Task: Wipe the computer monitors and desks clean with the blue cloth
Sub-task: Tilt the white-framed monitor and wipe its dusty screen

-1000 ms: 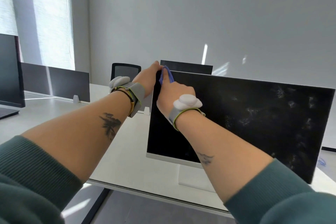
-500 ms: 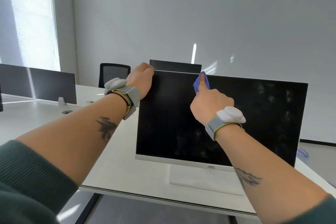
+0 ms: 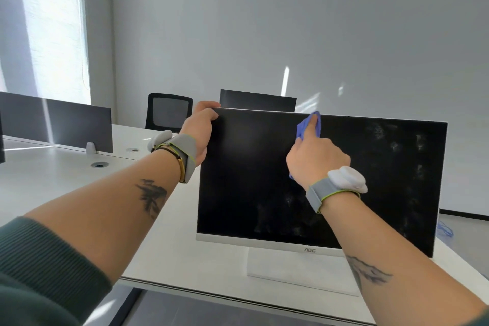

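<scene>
cloth [image 3: 308,125] in right grip [image 3: 316,160], against monitor [image 3: 251,180]

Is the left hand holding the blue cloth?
No, the right hand holds the blue cloth against the monitor while the left hand grips its upper corner.

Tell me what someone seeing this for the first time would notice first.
The big black monitor stands at centre on the white desk, its right side smudged. The right hand holds a blue cloth against the screen near its top edge, while the left hand grips the top left corner.
</scene>
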A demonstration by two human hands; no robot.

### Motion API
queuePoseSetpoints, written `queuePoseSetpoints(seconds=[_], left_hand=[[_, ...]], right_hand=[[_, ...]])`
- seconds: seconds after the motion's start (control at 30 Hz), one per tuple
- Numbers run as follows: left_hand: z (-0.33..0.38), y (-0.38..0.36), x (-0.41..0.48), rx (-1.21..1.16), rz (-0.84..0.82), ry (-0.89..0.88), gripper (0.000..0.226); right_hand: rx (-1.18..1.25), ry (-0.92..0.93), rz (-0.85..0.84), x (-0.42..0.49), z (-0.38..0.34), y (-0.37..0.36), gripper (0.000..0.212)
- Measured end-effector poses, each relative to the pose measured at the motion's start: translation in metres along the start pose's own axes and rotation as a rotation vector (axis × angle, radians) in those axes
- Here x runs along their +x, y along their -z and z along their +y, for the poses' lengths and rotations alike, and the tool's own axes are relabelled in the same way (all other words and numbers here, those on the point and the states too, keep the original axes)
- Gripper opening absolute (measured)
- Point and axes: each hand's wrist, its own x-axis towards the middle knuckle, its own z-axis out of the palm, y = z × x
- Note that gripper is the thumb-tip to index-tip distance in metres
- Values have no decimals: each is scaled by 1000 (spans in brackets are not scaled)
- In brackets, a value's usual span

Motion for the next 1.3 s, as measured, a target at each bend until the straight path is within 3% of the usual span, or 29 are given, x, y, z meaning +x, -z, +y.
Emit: queuePoseSetpoints(seconds=[0.27,0.37,0.43,0.5,0.63,0.77,0.83,0.9,0.97,1.1,1.2,1.3], left_hand=[[2,-2,0,-100,-38,4,19],[2,2,2,-94,-96,35,42],[1,1,4,-169,-153,152,58],[2,0,4,-169,-129,180,61],[5,2,4,-152,-175,189,54],[5,10,0,-161,-139,218,53],[3,15,-5,-157,-76,208,50],[-8,18,-4,-173,-34,214,44],[-18,19,-8,-197,-74,241,41],[-34,22,-14,-184,-128,280,46],[-32,29,-19,-100,-231,326,52],[-35,34,-23,-112,-226,353,48]], right_hand=[[-73,384,-189,-39,-73,-26,85],[-65,352,-127,-47,-66,-31,86],[-27,239,-42,-36,-57,-19,85],[0,199,-40,-24,-58,-8,85],[-50,452,-64,-38,-87,-23,85],[-215,617,-285,-75,-91,-55,85],[-241,640,-335,-88,-80,-64,85],[-186,590,-233,-83,-75,-55,85],[-108,483,-95,-58,-83,-37,86],[-76,434,-69,-20,-106,-7,83],[-108,549,-111,-52,-102,-36,84],[-221,602,-354,-114,-81,-91,88]])
